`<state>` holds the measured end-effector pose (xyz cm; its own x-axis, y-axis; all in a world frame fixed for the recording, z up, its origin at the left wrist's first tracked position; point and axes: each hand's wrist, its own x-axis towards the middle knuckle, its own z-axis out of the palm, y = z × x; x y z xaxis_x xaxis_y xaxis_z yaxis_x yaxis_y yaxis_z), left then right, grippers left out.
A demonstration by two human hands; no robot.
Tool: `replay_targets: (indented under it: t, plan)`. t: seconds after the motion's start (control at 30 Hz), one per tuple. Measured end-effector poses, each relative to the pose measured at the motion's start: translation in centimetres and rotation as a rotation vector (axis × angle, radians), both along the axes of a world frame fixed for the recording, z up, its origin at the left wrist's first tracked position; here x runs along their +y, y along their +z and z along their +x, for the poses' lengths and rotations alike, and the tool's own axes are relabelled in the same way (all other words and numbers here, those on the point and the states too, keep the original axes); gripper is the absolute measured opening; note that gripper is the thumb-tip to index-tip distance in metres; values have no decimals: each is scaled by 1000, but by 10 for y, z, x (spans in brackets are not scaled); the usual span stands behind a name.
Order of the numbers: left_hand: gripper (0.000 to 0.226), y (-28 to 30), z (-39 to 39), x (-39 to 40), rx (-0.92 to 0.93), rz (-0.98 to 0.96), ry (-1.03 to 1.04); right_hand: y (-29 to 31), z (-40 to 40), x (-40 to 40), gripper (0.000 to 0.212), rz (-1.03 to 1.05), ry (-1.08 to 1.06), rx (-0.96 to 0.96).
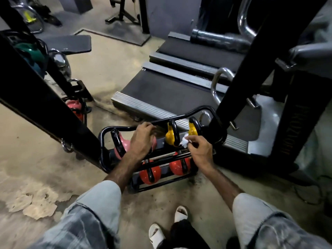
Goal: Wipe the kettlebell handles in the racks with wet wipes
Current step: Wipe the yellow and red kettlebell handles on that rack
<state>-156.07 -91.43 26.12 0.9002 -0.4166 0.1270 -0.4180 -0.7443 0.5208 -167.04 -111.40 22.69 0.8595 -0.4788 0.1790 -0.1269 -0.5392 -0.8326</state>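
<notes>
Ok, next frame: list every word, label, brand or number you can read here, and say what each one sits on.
"HORIZON", as best I can read it: gold letters running vertically down the black upright at right; dim, so not certain.
Small print on the treadmill side rail: too small and blurred to read.
Kettlebells in the rack: no markings legible.

A low two-tier kettlebell rack (106,133) stands on the floor between two slanted machine posts — one at its left (45,97), one at its right (251,69). On the upper tier, one kettlebell (120,146) sits left and two (171,135) (193,128) right; two more (150,174) (179,165) sit below, nearer the person. Behind the rack lie treadmills (170,90) — further kettlebells (74,108) sit far left.
</notes>
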Motion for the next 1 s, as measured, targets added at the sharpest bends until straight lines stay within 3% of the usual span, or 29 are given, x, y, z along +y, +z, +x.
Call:
replay_targets:
  t: [0.17, 0.33, 0.47, 0.57, 0.8, 1.0]
  plan:
    - [43, -1, 11, -47, 122, 3, -170, -12, 15, -10, 23, -12, -3, 17]
    - [39, -11, 41, -88, 246, 74, -173, -29, 43, -7, 29, 13, 88, -63]
    - [54, -27, 53, -99, 368, 182, -190, -57, 32, -7, 30, 99, 90, 15]
    - [51, -35, 54, -98, 374, 130, -169, -72, 22, -2, 21, 155, 57, 115]
    - [42, -33, 59, -97, 341, 170, -165, -51, 40, 5, 22, 268, -50, 9]
    - [44, -29, 55, -100, 324, 144, -128, -63, 35, 2, 10, 314, -75, 111]
